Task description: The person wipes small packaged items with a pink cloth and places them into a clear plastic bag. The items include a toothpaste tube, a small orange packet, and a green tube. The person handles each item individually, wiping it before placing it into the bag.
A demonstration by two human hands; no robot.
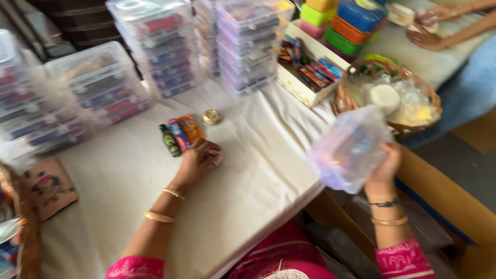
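Observation:
My left hand rests on the white cloth of the table, fingers curled, touching the near end of a small row of packets: dark green, blue and orange. A small gold round thing lies just beyond them. My right hand is raised off the table's right edge and grips a clear plastic box with coloured contents; the box is blurred.
Stacks of filled clear plastic boxes line the back and left. A white open tray of packets, coloured lidded boxes and a wicker basket stand at the right. Another person's hands work at the far right.

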